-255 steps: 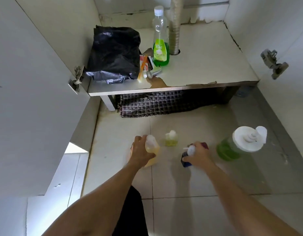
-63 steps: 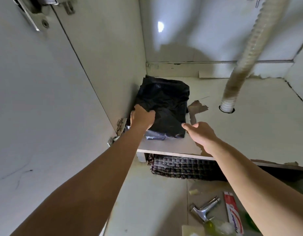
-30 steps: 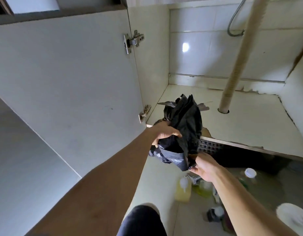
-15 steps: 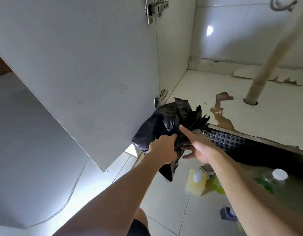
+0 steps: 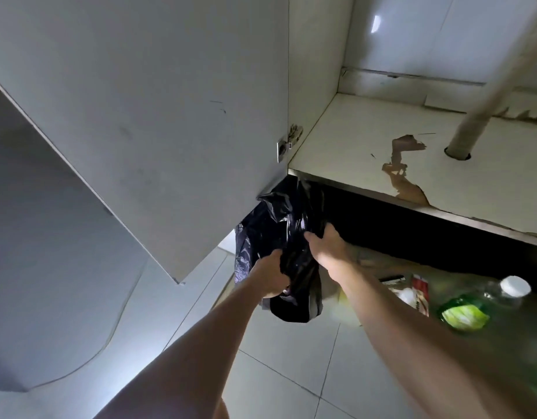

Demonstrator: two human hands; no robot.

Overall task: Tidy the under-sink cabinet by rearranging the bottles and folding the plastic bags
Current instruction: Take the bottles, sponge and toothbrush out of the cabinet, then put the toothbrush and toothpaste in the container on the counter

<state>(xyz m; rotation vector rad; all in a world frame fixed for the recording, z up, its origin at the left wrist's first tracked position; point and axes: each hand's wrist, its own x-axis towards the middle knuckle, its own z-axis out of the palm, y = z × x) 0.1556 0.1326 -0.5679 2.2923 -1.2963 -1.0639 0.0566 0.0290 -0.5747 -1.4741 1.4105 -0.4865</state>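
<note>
Hands meet on a crumpled black plastic bag (image 5: 286, 237), held in the air over the tiled floor (image 5: 279, 385), just below the front left corner of the cabinet shelf (image 5: 348, 140). The left hand (image 5: 268, 278) grips the bag's lower part with curled fingers; the right hand (image 5: 326, 244) clutches it higher up, close beside the left. A loose tail of the bag hangs under the left hand.

Writing on anything in view is too blurred to read. On the floor to the right lies a clear bottle (image 5: 478, 303) with green liquid, a green label and a white cap; near it sits a red and white package (image 5: 419, 293), its lettering illegible.

The open cabinet door (image 5: 146, 116) hangs just left of the bag, its lower corner near the left forearm. The shelf's front edge runs right from the bag, with peeled brown patches (image 5: 403, 170) in its white surface. A pale drain hose (image 5: 472, 128) passes through a hole toward the shelf's back. Under the shelf's front edge the space is dark. Floor room lies open in front of the arms.
</note>
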